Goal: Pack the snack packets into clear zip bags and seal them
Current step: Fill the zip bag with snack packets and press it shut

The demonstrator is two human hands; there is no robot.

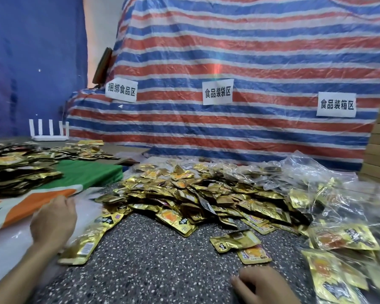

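Left hand [53, 220] lies palm-down at lower left on a clear bag [9, 244], fingers curled at its far edge, though whether they actually pinch it I can't tell; a filled bag [83, 244] of gold packets lies just right of that wrist. Right hand [261, 284] at bottom centre rests loosely curled on the speckled table [158, 260], holding nothing. Loose packets [195, 194] pile up mid-frame, more bagged ones [342, 238] at right.

3 white paper signs on striped tarp [250, 51], far: left sign [121, 90] reads 捆绑食品区; mid sign [217, 91] 食品装袋区; right sign [337, 104] 食品装箱区; print on gold snack packets [184, 194] too blurred to read.
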